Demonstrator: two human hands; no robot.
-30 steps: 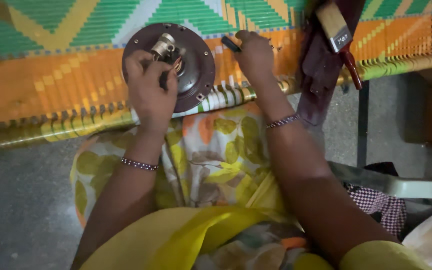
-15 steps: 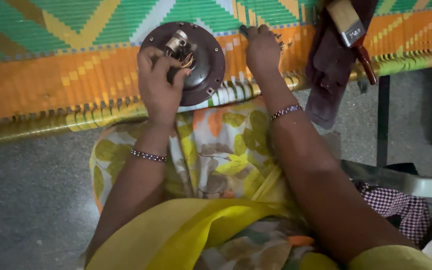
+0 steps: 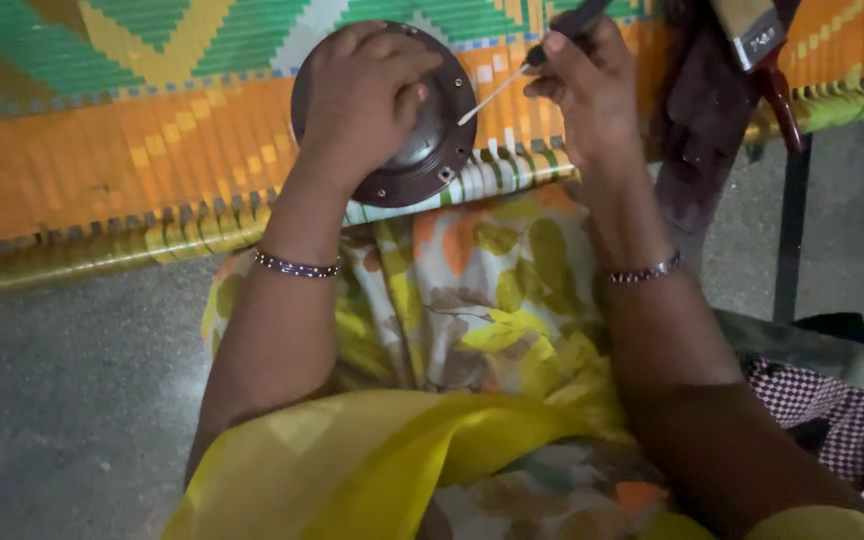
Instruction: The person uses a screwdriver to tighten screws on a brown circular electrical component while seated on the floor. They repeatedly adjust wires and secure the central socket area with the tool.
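A round dark brown metal disc (image 3: 430, 150) with small holes around its rim rests on the edge of a woven bed. My left hand (image 3: 362, 95) lies over the top of it, fingers wrapped around its centre, which is hidden. My right hand (image 3: 587, 85) grips a screwdriver (image 3: 512, 80) with a dark handle. Its thin metal shaft slants down to the left, and its tip touches the disc's right side.
The woven bed (image 3: 102, 150) has orange, green and yellow strips and a black metal leg (image 3: 787, 230). A paintbrush (image 3: 757, 45) and a dark cloth (image 3: 697, 130) hang at the upper right. A checked cloth (image 3: 822, 410) lies lower right. Grey floor (image 3: 62, 400) spreads at the left.
My left hand has moved from the disc's left side onto its centre, covering the metal hub. My right hand has brought the screwdriver's tip against the disc.
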